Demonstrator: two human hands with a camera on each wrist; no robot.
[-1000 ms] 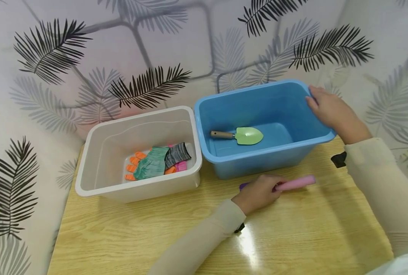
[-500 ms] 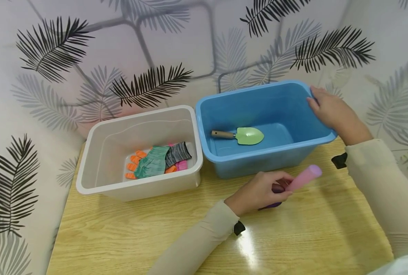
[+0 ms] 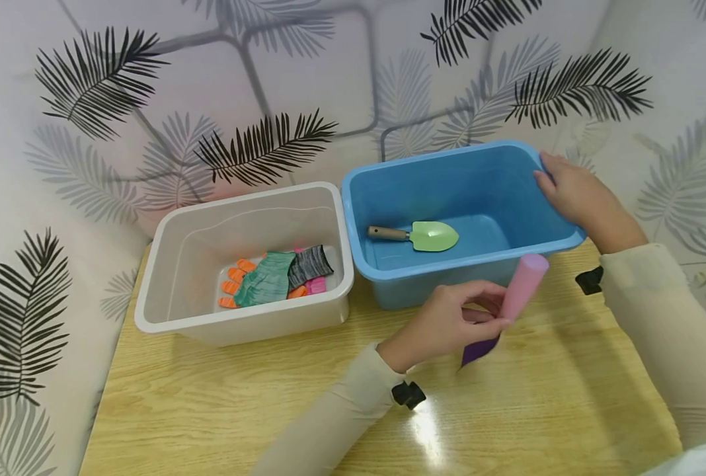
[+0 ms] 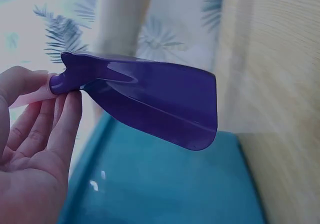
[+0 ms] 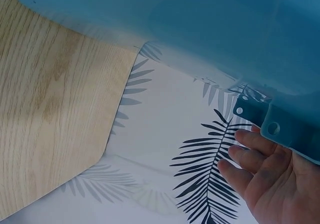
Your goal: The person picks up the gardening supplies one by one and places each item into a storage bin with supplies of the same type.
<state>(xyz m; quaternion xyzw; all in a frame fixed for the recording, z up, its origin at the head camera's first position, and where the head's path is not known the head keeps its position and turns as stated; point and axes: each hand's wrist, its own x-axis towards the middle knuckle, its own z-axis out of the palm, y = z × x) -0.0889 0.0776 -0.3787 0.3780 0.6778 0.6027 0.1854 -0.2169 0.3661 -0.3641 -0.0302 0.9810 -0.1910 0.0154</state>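
My left hand (image 3: pixel 442 324) pinches the pink handle of a plastic hand shovel (image 3: pixel 525 284) between thumb and fingers, just in front of the blue bin (image 3: pixel 436 285). In the left wrist view the purple shovel blade (image 4: pixel 160 99) is broad and flat-ended, with raised sides. Above the tabletop, the handle points up and the blade hangs down. My right hand (image 3: pixel 585 198) grips the right-hand rim of the blue bin, thumb inside; in the right wrist view its fingers (image 5: pixel 250 156) are under the rim. Inside that bin lies a green trowel (image 3: pixel 433 236) with a wooden handle.
Left of the blue bin stands a whitish bin (image 3: pixel 270 324), close against it. Knitted gloves (image 3: pixel 264 281) in green, orange, grey and pink lie in it. Both bins are on a wooden table (image 3: pixel 210 403), with a leaf-patterned wall covering (image 3: pixel 305 73) behind.
My left hand has lifted the shovel off the table and turned it from lying flat to handle upward. The right hand keeps its grip on the blue bin.
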